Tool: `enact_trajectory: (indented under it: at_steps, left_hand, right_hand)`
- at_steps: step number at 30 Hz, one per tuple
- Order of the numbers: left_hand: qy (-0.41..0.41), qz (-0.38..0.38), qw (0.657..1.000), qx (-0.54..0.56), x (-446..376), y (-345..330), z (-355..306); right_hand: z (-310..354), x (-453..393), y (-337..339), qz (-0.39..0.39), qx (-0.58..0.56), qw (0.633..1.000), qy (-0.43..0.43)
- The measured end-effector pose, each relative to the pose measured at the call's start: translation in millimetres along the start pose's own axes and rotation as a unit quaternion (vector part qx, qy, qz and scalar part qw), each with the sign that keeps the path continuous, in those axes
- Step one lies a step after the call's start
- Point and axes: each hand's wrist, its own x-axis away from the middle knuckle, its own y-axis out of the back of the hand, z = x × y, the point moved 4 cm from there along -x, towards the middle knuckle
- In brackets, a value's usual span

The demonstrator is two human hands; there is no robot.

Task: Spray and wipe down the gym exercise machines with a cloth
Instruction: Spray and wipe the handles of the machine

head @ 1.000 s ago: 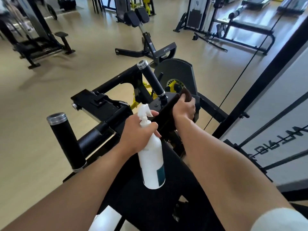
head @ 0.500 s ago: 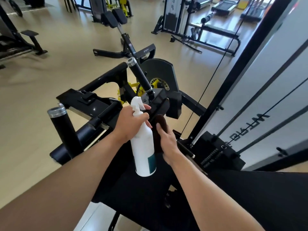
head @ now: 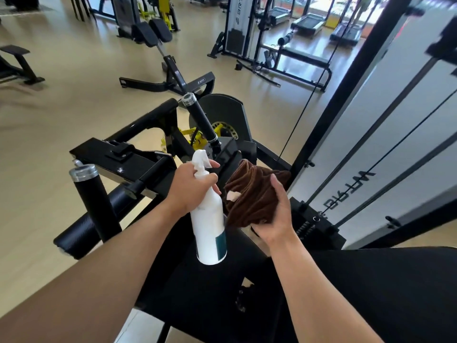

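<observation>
Above the black pad (head: 197, 288) of the exercise machine (head: 138, 154), a white spray bottle (head: 209, 219) is gripped at its neck by the left hand (head: 191, 189), fingers curled round it below the white trigger head and the body hanging down and tilted slightly. Just to the right of that grip, almost touching the bottle, a bunched brown cloth (head: 252, 194) with a small pale tag is clasped from beneath and behind by the right hand (head: 277, 216), thumb pressed into the folds. Beyond both grips, a black handle with a silver cap (head: 200, 117) is seen angled upward, and a second capped post (head: 91, 199) stands to the left of the bottle grip.
</observation>
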Motion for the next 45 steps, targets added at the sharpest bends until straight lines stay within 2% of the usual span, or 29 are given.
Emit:
enact_trajectory:
  at_steps: [5, 10, 14, 19, 23, 25, 27, 31, 33, 36, 38, 40, 45]
  left_hand:
    - [-0.004, 0.015, 1.0, -0.004, -0.5, -0.9, -0.3]
    - [-0.01, 0.062, 0.997, -0.044, 4.3, -7.0, -9.0]
    - [0.005, 0.124, 0.992, -0.023, 21.7, -28.3, -0.1]
    - [0.008, 0.115, 0.993, -0.003, 36.2, -43.2, 14.5]
    - [0.015, 0.053, 0.998, -0.015, 39.2, -43.5, 17.2]
    - [0.014, 0.049, 0.998, -0.044, 41.4, -42.7, 18.6]
    - [0.01, 0.069, 0.995, -0.067, 45.3, -44.3, 18.9]
    - [0.01, 0.098, 0.987, -0.13, 50.0, -49.4, 14.4]
    - [0.015, 0.094, 0.982, -0.164, 51.0, -51.0, 11.0]
    - [0.029, 0.07, 0.979, -0.191, 52.3, -51.7, 6.1]
    - [0.043, 0.075, 0.976, -0.202, 54.0, -54.2, 3.1]
    - [0.05, 0.086, 0.973, -0.206, 56.1, -56.6, -1.3]
    - [0.035, 0.118, 0.973, -0.196, 62.9, -63.3, -11.6]
  right_hand:
    - [-6.3, -7.4, -7.5, -0.019, 0.056, 0.998, -0.013]
    - [-11.9, -0.6, -13.9, 0.037, 0.154, 0.987, -0.019]
    - [-12.2, 11.0, -19.4, 0.102, 0.192, 0.975, -0.039]
    - [-11.8, 19.1, -4.3, 0.085, 0.204, 0.973, -0.068]
    - [-20.4, 20.4, 8.8, 0.083, 0.147, 0.981, -0.095]
    - [-23.3, 17.8, 18.0, 0.057, 0.126, 0.987, -0.087]
    - [-24.8, 10.8, 33.1, -0.006, 0.123, 0.991, -0.047]
    - [-33.2, 3.8, 62.6, -0.117, 0.173, 0.978, 0.002]
    - [-45.3, 5.2, 67.0, -0.132, 0.186, 0.973, -0.015]
    - [-70.8, 4.7, 68.6, -0.142, 0.241, 0.955, -0.1]
    - [-88.2, 1.4, 71.8, -0.13, 0.252, 0.944, -0.171]
    - [-103.2, -6.3, 73.9, -0.079, 0.198, 0.954, -0.209]
    - [-115.1, -21.6, 62.3, 0.003, 0.087, 0.981, -0.175]
